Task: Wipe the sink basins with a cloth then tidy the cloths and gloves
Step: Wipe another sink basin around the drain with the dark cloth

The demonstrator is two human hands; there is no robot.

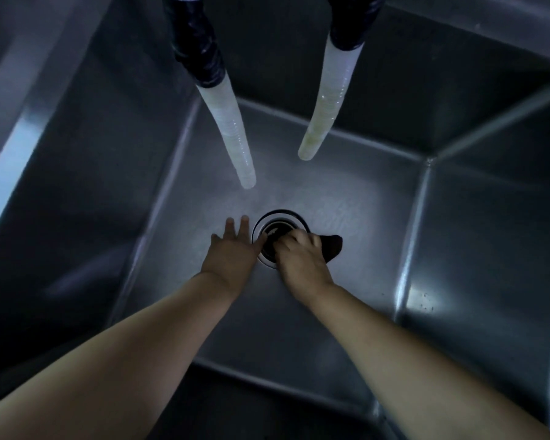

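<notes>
Left hand [232, 249] flat, right hand [299, 252] gripping one cloth [332, 246], two hoses [235, 138].

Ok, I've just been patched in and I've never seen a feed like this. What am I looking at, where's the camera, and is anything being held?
There is no machine here: a person works with two bare hands. The one picture comes from a wide-angle camera worn on the person's head, looking down into a deep steel sink basin. That is why both forearms reach in from the bottom edge. The round dark ring in the floor of the basin is the drain. The left hand lies flat beside it, fingers straight, holding nothing. The right hand is curled over the drain's edge, gripping a dark cloth that sticks out to its right. Two pale ribbed hoses hang down from above; their ends stop short of the floor.
</notes>
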